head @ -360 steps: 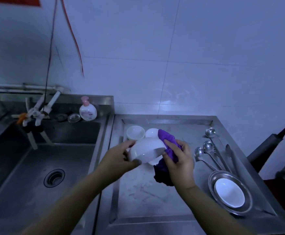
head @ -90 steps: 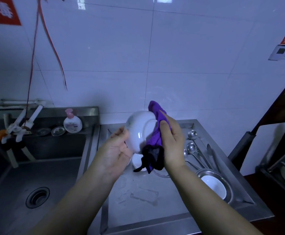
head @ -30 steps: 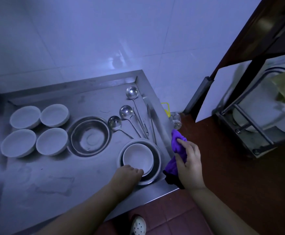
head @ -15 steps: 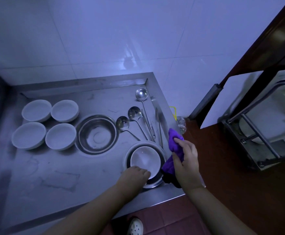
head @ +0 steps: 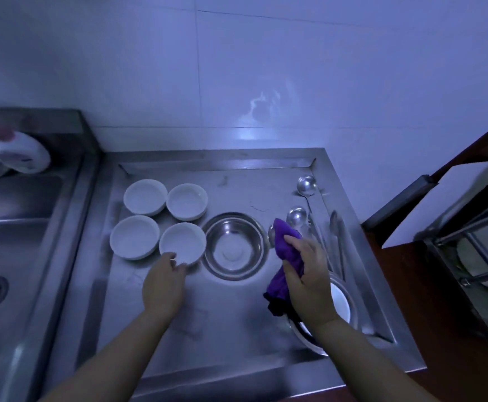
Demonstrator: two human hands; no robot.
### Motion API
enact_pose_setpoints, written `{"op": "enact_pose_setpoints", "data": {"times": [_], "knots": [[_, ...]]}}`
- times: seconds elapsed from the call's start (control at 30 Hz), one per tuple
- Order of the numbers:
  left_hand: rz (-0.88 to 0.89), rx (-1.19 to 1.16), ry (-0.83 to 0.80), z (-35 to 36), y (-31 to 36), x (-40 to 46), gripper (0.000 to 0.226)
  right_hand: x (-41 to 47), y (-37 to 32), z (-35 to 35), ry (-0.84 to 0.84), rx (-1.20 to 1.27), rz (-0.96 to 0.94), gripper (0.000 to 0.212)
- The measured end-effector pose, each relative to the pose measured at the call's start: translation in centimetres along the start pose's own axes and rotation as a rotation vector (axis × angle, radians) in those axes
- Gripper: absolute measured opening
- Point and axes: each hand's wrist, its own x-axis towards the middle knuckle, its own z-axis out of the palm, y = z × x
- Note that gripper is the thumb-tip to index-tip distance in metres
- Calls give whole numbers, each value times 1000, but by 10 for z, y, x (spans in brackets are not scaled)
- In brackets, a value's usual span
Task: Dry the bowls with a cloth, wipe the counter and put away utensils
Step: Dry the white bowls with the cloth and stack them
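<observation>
Several white bowls stand upright in a cluster on the steel counter (head: 237, 338). My left hand (head: 163, 285) grips the near rim of the front right white bowl (head: 182, 242). My right hand (head: 306, 274) holds a bunched purple cloth (head: 284, 256) above the counter. To the right of the cluster sits an empty steel bowl (head: 234, 246). Another white bowl (head: 340, 304) lies inside a steel dish (head: 309, 342), partly hidden by my right wrist. Ladles (head: 306, 185) and tongs (head: 337, 236) lie along the counter's right side.
A sink basin (head: 10, 256) with a drain lies to the left, and a blurred soap bottle (head: 22, 153) stands on its back ledge. A tiled wall backs the counter. A dark cabinet with a dish rack (head: 475, 256) stands to the right.
My left hand left the white bowl in the steel dish and moved left to the front right bowl of the cluster. My right hand with the cloth moved in over the counter. The view swung left.
</observation>
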Motion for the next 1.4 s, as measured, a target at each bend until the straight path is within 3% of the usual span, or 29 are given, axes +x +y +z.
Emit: {"op": "enact_pose_setpoints", "data": {"times": [0.1, 0.2, 0.3, 0.5, 0.63, 0.77, 1.1, 1.4], "knots": [[-183, -65, -47, -11, -22, 38, 42, 9, -18, 37, -28, -3, -1, 46], [-326, -144, -218, -10, -31, 66, 42, 14, -31, 68, -28, -3, 11, 47], [-388, -351, -315, -7, -33, 82, 32, 14, -40, 89, -32, 1, 41, 51], [-433, -472, -356, -10, -37, 94, 8, 6, -50, 108, -37, 31, 124, 61], [-334, -398, -358, -25, -43, 86, 8, 3, -51, 114, -34, 27, 139, 57], [-103, -197, -297, -50, -49, 71, 15, 0, -57, 120, -49, 32, 117, 59], [259, -218, 75, -120, -33, 7, 18, -2, -97, 133, -204, 64, -222, 45], [474, -135, 213, -183, 1, -50, 45, 16, -142, 106, -119, 223, -445, 40]]}}
